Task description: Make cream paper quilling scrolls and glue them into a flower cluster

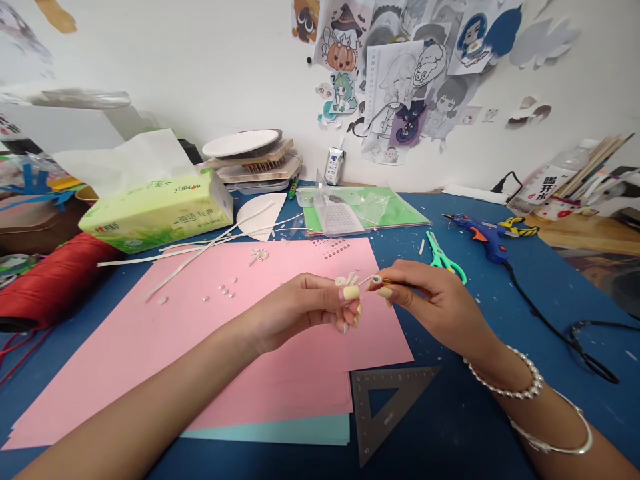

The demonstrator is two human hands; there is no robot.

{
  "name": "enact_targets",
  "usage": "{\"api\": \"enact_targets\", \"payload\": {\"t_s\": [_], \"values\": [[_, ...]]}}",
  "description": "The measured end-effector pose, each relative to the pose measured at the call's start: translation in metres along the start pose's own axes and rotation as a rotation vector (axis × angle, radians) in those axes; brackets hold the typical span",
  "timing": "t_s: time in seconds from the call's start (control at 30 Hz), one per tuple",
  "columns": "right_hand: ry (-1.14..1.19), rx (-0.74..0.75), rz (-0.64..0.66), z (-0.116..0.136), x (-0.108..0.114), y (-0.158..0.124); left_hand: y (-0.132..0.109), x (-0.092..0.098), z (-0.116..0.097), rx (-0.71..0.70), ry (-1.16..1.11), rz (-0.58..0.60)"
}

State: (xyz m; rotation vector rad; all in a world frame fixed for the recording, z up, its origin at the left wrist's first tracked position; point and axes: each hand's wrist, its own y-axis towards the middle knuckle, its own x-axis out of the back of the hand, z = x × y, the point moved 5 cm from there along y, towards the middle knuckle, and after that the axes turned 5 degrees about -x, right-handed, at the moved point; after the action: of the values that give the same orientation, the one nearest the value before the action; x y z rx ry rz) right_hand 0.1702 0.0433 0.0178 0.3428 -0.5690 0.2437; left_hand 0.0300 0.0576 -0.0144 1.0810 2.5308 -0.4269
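My left hand [320,301] pinches a small curled white paper-strip piece [345,281] between thumb and fingers, above the pink paper [210,360]. One end of the strip stretches right and is coiled at the fingertips of my right hand [430,300]. That hand is closed round a thin gold-brown stick-like tool [400,283], mostly hidden by the fingers. On the pink paper behind lies a similar white looped paper piece [259,257]. Several white half-pearl beads [226,291] lie left of it. Long white paper strips [200,255] cross the sheet's far left corner.
A dark triangle ruler [367,427] lies near me. To the right are green scissors [443,257] and a blue glue gun [483,237] with a black cord. A tissue pack [160,210] and a red thread spool [75,280] stand left. Green sheets [405,212] lie at the back.
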Motion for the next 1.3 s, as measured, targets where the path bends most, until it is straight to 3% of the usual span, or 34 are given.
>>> {"api": "enact_targets", "payload": {"t_s": [0.17,0.27,0.6,0.77,1.07,1.3], "values": [[0.213,-0.129,0.202,-0.004,-0.005,0.001,0.001,0.004,-0.001,-0.018,0.015,-0.028],[0.281,-0.153,0.249,-0.005,-0.006,0.0,0.001,0.005,-0.001,-0.023,0.046,-0.035],[0.362,-0.135,0.249,-0.007,-0.013,-0.001,0.0,-0.008,0.001,0.002,0.099,0.029],[0.269,-0.009,0.159,0.0,-0.011,-0.002,-0.001,-0.008,0.003,0.002,-0.003,0.04],[0.261,-0.026,0.153,-0.001,-0.013,-0.001,0.002,-0.005,0.006,-0.002,-0.065,0.011],[0.122,0.031,0.146,0.0,-0.015,-0.002,0.002,-0.005,0.006,0.005,-0.034,0.015]]}}
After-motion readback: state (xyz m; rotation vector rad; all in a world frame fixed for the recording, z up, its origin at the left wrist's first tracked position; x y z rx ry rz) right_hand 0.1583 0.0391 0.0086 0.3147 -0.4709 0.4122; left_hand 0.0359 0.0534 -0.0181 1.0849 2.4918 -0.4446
